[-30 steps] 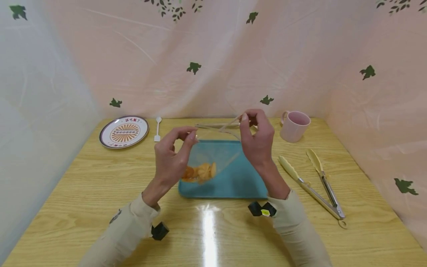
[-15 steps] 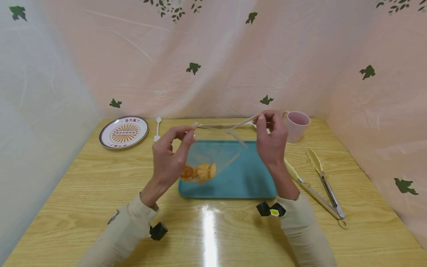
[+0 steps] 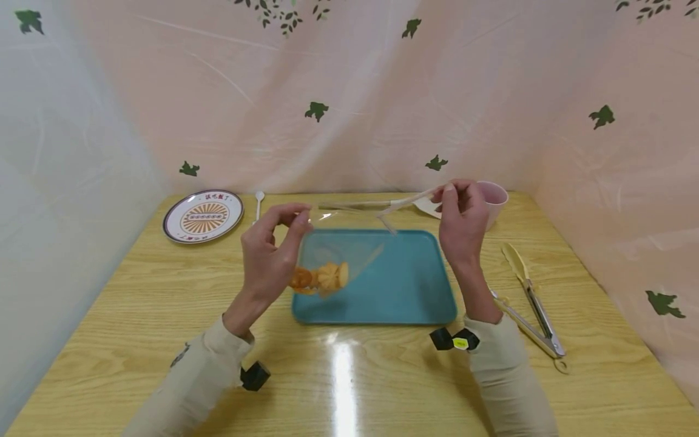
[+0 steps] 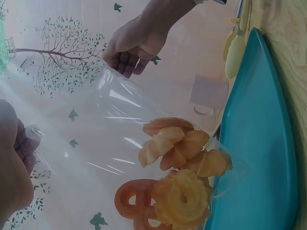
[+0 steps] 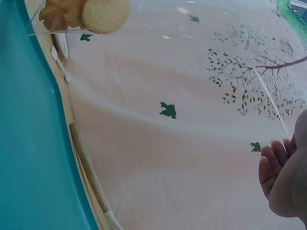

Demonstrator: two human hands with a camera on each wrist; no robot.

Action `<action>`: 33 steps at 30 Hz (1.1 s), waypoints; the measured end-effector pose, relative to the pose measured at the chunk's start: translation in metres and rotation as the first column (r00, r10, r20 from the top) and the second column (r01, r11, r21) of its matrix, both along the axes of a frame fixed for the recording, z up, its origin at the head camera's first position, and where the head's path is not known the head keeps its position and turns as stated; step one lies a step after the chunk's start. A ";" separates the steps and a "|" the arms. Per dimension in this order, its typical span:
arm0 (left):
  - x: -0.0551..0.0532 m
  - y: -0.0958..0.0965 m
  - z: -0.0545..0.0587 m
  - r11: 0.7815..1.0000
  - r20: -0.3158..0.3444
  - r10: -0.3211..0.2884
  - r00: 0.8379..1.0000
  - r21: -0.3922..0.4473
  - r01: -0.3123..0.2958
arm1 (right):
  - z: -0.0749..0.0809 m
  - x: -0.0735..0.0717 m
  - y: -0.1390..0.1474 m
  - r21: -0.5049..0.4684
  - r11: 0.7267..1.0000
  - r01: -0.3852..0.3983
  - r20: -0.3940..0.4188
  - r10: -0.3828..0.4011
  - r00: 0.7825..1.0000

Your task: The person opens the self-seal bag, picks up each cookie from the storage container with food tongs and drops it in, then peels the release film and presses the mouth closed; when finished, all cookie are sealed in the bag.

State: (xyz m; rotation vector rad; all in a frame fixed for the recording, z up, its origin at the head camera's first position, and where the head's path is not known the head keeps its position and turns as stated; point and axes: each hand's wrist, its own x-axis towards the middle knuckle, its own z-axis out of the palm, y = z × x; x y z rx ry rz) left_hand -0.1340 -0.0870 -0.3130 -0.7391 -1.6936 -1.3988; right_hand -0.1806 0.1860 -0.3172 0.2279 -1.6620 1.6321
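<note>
A clear plastic bag (image 4: 120,112) with several biscuits (image 4: 184,194) inside hangs above a blue tray (image 3: 404,291). My left hand (image 3: 270,255) pinches the bag's top edge on the left. On the right, my right hand (image 3: 463,221) pinches the end of a narrow pale strip (image 3: 406,201) stretched toward the bag's top. That strip bends downward near the bag's right upper part; whether it is the bag's own edge or a separate piece, I cannot tell. In the right wrist view the strip is a thin white line (image 5: 271,100) running to the fingers.
A patterned plate (image 3: 203,217) and a small white spoon (image 3: 259,203) lie at the back left. Behind the tray lies a long-handled utensil with a white head (image 3: 428,206). At right are a pink mug (image 3: 494,197) and metal tongs (image 3: 537,309) with yellowish tips.
My right hand has moved right with the pale strip, drawing it out longer, and now partly covers the mug. My left hand and the bag have shifted slightly left.
</note>
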 end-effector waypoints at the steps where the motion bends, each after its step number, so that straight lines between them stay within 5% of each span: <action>1: 0.000 0.000 0.000 1.000 0.000 -0.001 1.000 0.003 0.001 | 0.000 -0.001 0.002 -0.010 1.000 0.005 0.006 -0.005 1.000; 15: -0.002 -0.006 0.000 1.000 0.008 0.021 1.000 0.013 -0.021 | 0.000 -0.008 0.021 -0.157 0.987 0.027 0.097 -0.011 0.995; 33: -0.002 -0.009 0.000 0.999 0.020 0.046 0.999 0.020 -0.046 | -0.005 -0.013 0.034 -0.247 0.967 0.058 0.109 -0.032 0.993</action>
